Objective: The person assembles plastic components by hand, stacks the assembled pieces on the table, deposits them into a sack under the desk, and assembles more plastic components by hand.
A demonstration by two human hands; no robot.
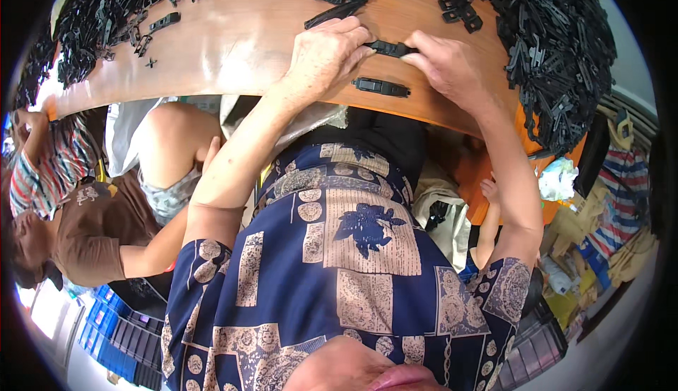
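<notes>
Between my two hands is a slim black plastic part (pixel 390 49), lying crosswise just over the wooden table. My left hand (pixel 326 53) pinches its left end between thumb and fingers. At the other end, my right hand (pixel 446 68) grips it with thumb and forefinger. A similar black plastic piece (pixel 381 87) lies on the table nearer to me, close to the front edge. Beyond my left hand rest several longer black strips (pixel 339 8). Fingertips hide both ends of the held part.
Big heaps of black plastic parts cover the table's right side (pixel 558 45) and far left (pixel 116 13). The wooden tabletop (pixel 233 34) ends just before my body. On the left sits a person in a brown shirt (pixel 99 232). A child's hand (pixel 489 190) shows below my right forearm.
</notes>
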